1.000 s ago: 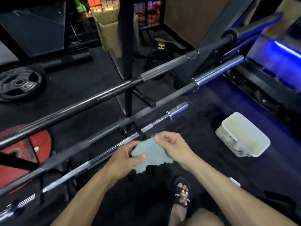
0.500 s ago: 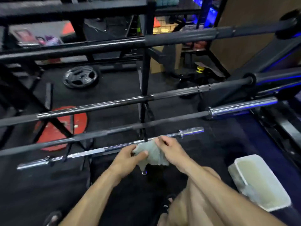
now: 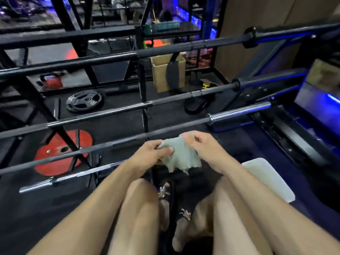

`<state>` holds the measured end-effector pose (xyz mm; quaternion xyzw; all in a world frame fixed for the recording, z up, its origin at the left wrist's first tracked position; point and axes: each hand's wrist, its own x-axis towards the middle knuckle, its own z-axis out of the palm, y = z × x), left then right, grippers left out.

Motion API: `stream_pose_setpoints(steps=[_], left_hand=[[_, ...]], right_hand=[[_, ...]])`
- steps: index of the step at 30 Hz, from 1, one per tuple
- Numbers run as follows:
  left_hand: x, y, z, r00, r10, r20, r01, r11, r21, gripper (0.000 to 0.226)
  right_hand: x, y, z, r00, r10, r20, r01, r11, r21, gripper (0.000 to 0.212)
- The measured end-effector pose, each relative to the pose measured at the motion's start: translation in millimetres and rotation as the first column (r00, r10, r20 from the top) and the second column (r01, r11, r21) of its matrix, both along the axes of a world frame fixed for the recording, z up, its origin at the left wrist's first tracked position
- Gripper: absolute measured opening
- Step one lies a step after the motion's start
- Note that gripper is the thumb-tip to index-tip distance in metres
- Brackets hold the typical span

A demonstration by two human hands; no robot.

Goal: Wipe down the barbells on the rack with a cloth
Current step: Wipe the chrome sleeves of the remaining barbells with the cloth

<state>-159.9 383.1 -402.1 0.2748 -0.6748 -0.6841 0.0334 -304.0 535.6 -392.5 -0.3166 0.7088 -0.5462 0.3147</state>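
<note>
A grey-green cloth (image 3: 181,155) hangs between my two hands in the middle of the view. My left hand (image 3: 147,156) pinches its left edge and my right hand (image 3: 203,147) grips its upper right corner. Several barbells lie across the black rack (image 3: 142,85) in front of me. The lowest is a thin chrome bar (image 3: 73,175), partly hidden behind my left forearm. Just above the cloth runs a dark bar with a chrome sleeve (image 3: 239,113). Another dark bar (image 3: 110,112) lies higher up. The cloth touches no bar.
A white plastic tub (image 3: 270,179) sits on the dark floor by my right arm. A red weight plate (image 3: 60,153) and a black plate (image 3: 83,101) lie behind the rack. A cardboard box (image 3: 161,70) stands further back. My bent knees and sandalled feet (image 3: 173,203) fill the bottom.
The view has risen and pulled back, showing more of the rack and my knees. Both hands have lifted the cloth off the thin chrome bar, up toward the dark bar above.
</note>
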Motion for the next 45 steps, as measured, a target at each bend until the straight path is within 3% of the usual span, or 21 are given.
stream_pose_setpoints(steps=[4,6,9,11,13,19,24,25,27,29,32,34,36,38,42,45], left_hand=[[-26.7,-1.6,-26.8,0.997,0.075,0.031,-0.076,0.997,0.020,0.018],[-48.9,-6.6,-54.3,0.992,0.106,0.064,-0.107,0.994,0.015,0.015],[-86.5,-18.6,-111.5,0.979,0.158,0.128,-0.152,0.987,-0.059,0.027],[-111.9,-28.9,-152.8,0.972,0.159,0.175,-0.135,0.981,-0.141,0.017],[-138.2,-36.0,-189.7,0.974,0.100,0.204,-0.078,0.991,-0.113,0.009],[-211.6,-41.1,-304.5,0.967,-0.027,0.254,0.021,1.000,0.023,0.023],[-219.9,-62.3,-363.1,0.947,0.129,0.294,-0.200,0.953,0.228,0.026],[-218.4,-71.9,-370.0,0.943,0.176,0.282,-0.235,0.953,0.189,0.026],[-217.2,-99.2,-378.0,0.933,0.298,0.200,-0.273,0.951,-0.143,0.024],[-219.8,-130.6,-378.0,0.947,0.318,0.052,-0.242,0.808,-0.538,0.023],[-222.6,-167.2,-392.3,0.987,0.138,0.081,-0.014,0.580,-0.814,0.030],[-226.9,-174.8,-410.0,0.968,0.010,0.250,0.216,0.471,-0.855,0.032],[-227.2,-173.4,-426.7,0.935,-0.032,0.353,0.329,0.447,-0.832,0.036],[-229.9,-167.3,-440.0,0.948,-0.018,0.316,0.294,0.425,-0.856,0.039],[-275.7,-139.5,-452.6,0.962,-0.036,0.270,0.270,0.236,-0.933,0.035],[-295.3,-133.5,-452.1,0.948,-0.020,0.316,0.310,0.261,-0.914,0.033]], right_hand=[[-30.8,2.8,-11.0,0.955,0.055,0.292,-0.086,0.992,0.091,0.020],[-54.8,-4.6,-32.0,0.957,0.007,0.289,-0.061,0.982,0.179,0.017],[-99.8,-20.0,-82.7,0.960,-0.096,0.261,0.016,0.956,0.293,0.008],[-129.0,-30.2,-123.5,0.946,-0.152,0.287,0.049,0.940,0.339,0.008],[-154.6,-38.9,-169.7,0.928,-0.184,0.323,0.058,0.930,0.362,0.015],[-180.0,-71.0,-305.6,0.831,-0.225,0.508,0.088,0.956,0.278,0.011],[-175.7,-97.1,-384.5,0.679,-0.157,0.717,0.102,0.988,0.120,0.021],[-176.3,-101.5,-395.3,0.648,-0.141,0.748,0.097,0.990,0.102,0.024],[-179.9,-106.6,-413.1,0.601,-0.153,0.785,0.128,0.987,0.094,0.027],[-186.2,-104.6,-429.5,0.589,-0.150,0.794,0.152,0.986,0.074,0.037],[-192.0,-93.4,-452.9,0.593,-0.170,0.787,0.184,0.980,0.072,0.040],[-192.0,-87.3,-465.3,0.580,-0.210,0.787,0.204,0.973,0.110,0.039],[-188.5,-84.4,-474.0,0.571,-0.214,0.793,0.178,0.975,0.135,0.039],[-186.3,-82.2,-478.5,0.568,-0.209,0.796,0.151,0.977,0.149,0.038],[-184.8,-87.5,-485.4,0.560,-0.254,0.789,0.161,0.967,0.197,0.028],[-185.6,-91.9,-484.6,0.580,-0.285,0.764,0.166,0.959,0.231,0.023]])
